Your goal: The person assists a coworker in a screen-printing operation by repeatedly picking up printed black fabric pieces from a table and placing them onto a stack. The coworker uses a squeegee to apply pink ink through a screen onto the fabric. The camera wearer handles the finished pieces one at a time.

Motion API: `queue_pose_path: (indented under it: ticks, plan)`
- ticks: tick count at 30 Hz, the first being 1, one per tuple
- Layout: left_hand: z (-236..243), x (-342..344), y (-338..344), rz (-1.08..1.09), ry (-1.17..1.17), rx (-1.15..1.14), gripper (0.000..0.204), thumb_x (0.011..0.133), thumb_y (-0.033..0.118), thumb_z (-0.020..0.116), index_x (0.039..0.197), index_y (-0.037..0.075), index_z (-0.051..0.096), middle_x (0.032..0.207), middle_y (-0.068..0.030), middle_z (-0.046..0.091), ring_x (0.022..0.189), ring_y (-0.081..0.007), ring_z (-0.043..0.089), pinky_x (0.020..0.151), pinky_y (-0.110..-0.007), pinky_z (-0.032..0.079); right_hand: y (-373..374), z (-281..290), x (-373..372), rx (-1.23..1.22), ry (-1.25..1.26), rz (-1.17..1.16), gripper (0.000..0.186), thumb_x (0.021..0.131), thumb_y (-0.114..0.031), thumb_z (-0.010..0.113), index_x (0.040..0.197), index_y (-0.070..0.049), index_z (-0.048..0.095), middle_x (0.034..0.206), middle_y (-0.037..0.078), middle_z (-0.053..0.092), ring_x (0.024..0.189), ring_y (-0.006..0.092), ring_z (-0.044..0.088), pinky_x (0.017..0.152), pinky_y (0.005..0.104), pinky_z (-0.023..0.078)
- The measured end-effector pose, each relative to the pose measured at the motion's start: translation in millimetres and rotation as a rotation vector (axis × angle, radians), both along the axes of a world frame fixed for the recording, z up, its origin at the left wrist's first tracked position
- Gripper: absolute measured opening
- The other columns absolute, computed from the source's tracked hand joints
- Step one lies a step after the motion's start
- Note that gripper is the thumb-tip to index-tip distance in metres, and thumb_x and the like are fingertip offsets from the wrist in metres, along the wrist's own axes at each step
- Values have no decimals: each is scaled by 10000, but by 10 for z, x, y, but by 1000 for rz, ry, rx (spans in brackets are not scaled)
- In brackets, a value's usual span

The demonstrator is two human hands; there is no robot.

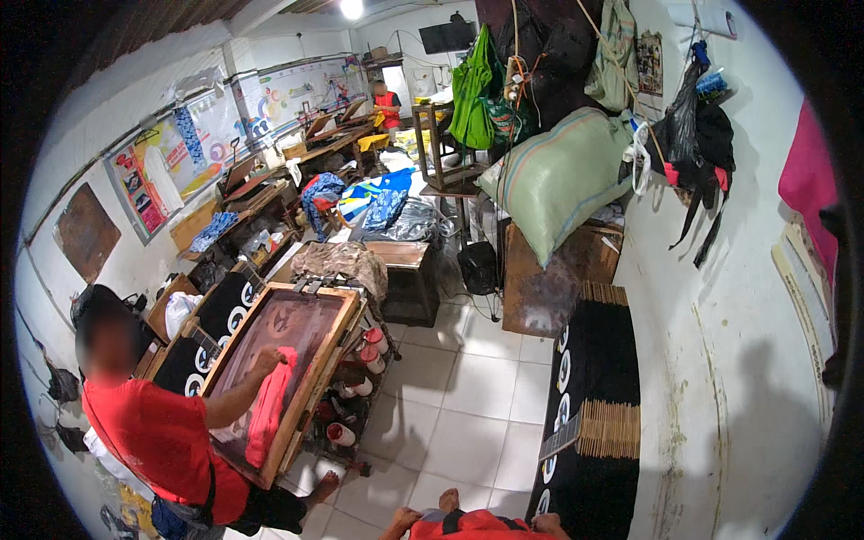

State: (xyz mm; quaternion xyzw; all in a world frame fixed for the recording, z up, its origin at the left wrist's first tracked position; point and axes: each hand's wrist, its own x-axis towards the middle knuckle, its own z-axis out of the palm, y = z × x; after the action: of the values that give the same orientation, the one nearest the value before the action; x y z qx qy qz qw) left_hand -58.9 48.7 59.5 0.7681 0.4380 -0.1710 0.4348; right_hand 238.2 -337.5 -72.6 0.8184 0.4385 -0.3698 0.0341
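Observation:
At the lower edge my left hand point(402, 519) hangs close to my red shirt point(481, 524), its fingers partly curled and too small to read clearly. On the other side of the shirt, my right hand point(546, 523) is beside the long run of black cloth point(567, 490) with white round prints. Whether either hand holds anything cannot be made out. To the left, a co-worker in a red shirt point(162, 441) leans over a wooden-framed printing screen point(297, 324). That person's hand is on a red cloth or strip point(270, 396) lying along the screen.
Below the screen, a cart holds several red-and-white tubs point(372, 358). Bundled wooden sticks point(607, 429) lie across the black cloth by the right wall. Beyond stand a wooden box point(540, 292) and a stuffed pale green sack point(562, 175). Another person point(385, 103) works far back.

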Motion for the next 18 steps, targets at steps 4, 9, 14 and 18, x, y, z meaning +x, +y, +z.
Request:
queue_pose_path:
  ticks: [4,9,14,18]
  plan:
    - [-173,-135,33,124,285,-158,311,734,370,634,854,88,686,770,-88,647,625,-168,579,606,-327,469,-15,-341,-105,16,218,-348,324,806,-364,476,851,-121,685,848,78,662,746,256,642,604,415,508]
    - [-334,-331,-42,338,265,-148,293,702,358,602,756,80,679,665,-78,638,573,-179,602,556,-323,490,14,-392,-167,306,384,-479,271,787,-332,521,826,-123,690,782,77,664,707,219,647,566,390,506]
    - [-83,-307,-19,266,68,-164,283,691,316,622,797,60,681,706,-101,650,594,-192,606,589,-327,494,270,695,31,85,-102,175,238,767,-299,531,779,-131,698,696,69,655,646,201,640,555,356,500]
    - [121,-137,-32,363,48,-182,360,679,346,688,872,42,680,759,-57,646,620,-146,572,578,-317,472,484,1151,14,-10,283,-455,186,775,-315,528,826,-219,678,860,50,668,762,228,642,605,404,499]
